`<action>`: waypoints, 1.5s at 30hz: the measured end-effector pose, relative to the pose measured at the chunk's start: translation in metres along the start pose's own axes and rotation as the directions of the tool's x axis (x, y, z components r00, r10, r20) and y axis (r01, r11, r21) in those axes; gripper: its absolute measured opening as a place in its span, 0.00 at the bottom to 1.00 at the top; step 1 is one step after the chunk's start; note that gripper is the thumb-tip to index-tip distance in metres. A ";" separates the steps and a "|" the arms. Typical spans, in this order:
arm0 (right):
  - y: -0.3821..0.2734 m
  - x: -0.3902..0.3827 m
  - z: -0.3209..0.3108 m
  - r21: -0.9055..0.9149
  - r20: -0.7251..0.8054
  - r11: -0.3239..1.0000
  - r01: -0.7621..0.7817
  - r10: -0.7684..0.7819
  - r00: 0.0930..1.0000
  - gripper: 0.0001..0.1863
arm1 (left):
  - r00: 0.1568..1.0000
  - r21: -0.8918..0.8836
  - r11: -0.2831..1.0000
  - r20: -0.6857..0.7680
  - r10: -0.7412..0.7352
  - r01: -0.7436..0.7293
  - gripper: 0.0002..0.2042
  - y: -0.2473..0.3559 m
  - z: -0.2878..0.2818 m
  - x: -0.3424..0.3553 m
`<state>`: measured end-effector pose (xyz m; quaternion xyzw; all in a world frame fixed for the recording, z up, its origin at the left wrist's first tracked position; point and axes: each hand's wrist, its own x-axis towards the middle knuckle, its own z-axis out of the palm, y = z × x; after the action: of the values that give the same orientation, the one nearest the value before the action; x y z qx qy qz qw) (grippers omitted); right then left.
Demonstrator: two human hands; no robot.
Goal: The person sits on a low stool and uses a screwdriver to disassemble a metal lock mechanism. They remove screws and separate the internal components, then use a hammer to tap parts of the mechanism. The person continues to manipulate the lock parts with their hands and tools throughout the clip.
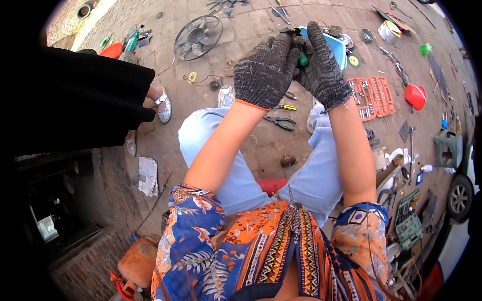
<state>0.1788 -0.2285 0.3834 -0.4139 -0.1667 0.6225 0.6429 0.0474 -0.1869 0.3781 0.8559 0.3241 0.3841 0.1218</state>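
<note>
My left hand and my right hand, both in dark knitted gloves, are raised at the upper centre, closed around a small dark part with a green piece; the fingers hide most of it. Behind them sits a blue plastic tray. Below the hands, green-handled pliers and a yellow-handled tool lie on the paving between my knees. An orange socket set lies open to the right.
A person's foot and dark garment are at left. Around me lie a fan, newspaper, red container, green stool, green tool case and scattered tools. A car wheel is at far right.
</note>
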 end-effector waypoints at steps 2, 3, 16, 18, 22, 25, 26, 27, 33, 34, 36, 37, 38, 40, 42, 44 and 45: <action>0.007 0.004 -0.005 -0.064 -0.021 0.993 0.095 -0.096 0.995 0.20 | 1.000 0.004 1.000 0.016 0.007 -0.007 0.12 0.004 0.000 0.000; 0.008 0.005 -0.007 -0.098 -0.028 0.985 0.141 -0.145 0.989 0.21 | 1.000 0.005 1.000 0.024 0.011 -0.011 0.12 0.005 0.001 0.000; 0.015 0.008 -0.031 -0.689 0.177 0.591 0.420 -0.425 0.888 0.17 | 0.993 -0.405 0.907 0.061 -0.100 0.116 0.10 0.005 0.001 0.009; 0.016 0.015 -0.045 -0.861 0.504 -0.308 0.404 -0.612 0.609 0.21 | 1.000 -0.298 0.954 0.006 -0.016 0.017 0.10 0.000 0.005 0.010; 0.007 0.006 -0.034 -0.709 0.674 -0.672 0.214 -0.556 0.487 0.19 | 0.970 -0.087 0.991 0.229 -0.079 0.101 0.11 0.016 -0.014 0.016; 0.004 -0.002 -0.022 -0.741 0.633 -0.646 0.184 -0.580 0.513 0.16 | 0.987 -0.227 0.973 0.143 0.069 -0.035 0.11 0.004 -0.008 0.014; 0.000 -0.005 -0.018 -0.756 0.617 -0.625 0.195 -0.583 0.528 0.16 | 0.985 -0.257 0.965 0.147 0.091 -0.050 0.11 0.001 -0.007 0.013; -0.003 -0.006 -0.015 -0.771 0.602 -0.603 0.206 -0.585 0.544 0.15 | 0.982 -0.286 0.956 0.150 0.111 -0.065 0.11 -0.001 -0.004 0.012; 0.000 0.002 -0.039 -0.771 0.637 -0.474 0.426 -0.564 0.525 0.12 | 0.924 -0.492 0.830 0.119 0.363 -0.263 0.11 -0.017 -0.010 0.013; 0.000 0.006 -0.041 -0.804 0.590 -0.346 0.483 -0.558 0.583 0.15 | 0.956 -0.557 0.816 0.123 0.264 -0.154 0.11 -0.015 -0.005 0.010; 0.002 0.007 -0.044 -0.874 0.465 -0.143 0.464 -0.520 0.717 0.18 | 0.985 -0.576 0.815 0.095 0.144 -0.063 0.13 -0.016 0.004 -0.002; 0.005 0.008 -0.044 -0.899 0.396 -0.037 0.437 -0.494 0.774 0.20 | 0.992 -0.579 0.814 0.084 0.099 -0.032 0.11 -0.016 0.002 -0.005; 0.011 0.010 -0.047 -0.896 0.360 0.049 0.440 -0.497 0.789 0.21 | 0.996 -0.583 0.813 0.073 0.054 -0.001 0.11 -0.016 0.000 -0.007; 0.009 0.009 -0.045 -0.892 0.253 0.261 0.368 -0.388 0.887 0.22 | 0.990 -0.452 0.883 -0.014 0.138 -0.129 0.12 -0.025 0.001 -0.008; 0.009 0.001 -0.039 -0.885 0.245 0.310 0.347 -0.326 0.913 0.22 | 0.966 -0.346 0.902 -0.105 0.236 -0.258 0.13 -0.037 0.004 -0.009; 0.005 -0.004 -0.031 -0.864 0.272 0.329 0.382 -0.333 0.903 0.19 | 0.998 -0.494 0.868 0.022 0.064 -0.045 0.11 -0.029 -0.004 -0.009; 0.002 -0.006 -0.027 -0.852 0.287 0.339 0.400 -0.337 0.897 0.17 | 0.997 -0.500 0.865 0.076 0.001 0.037 0.10 -0.026 -0.007 -0.008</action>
<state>0.1963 -0.2437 0.3671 -0.6224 -0.5780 0.2883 0.4420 0.0264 -0.1724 0.3668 0.8055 0.2164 0.4219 0.3554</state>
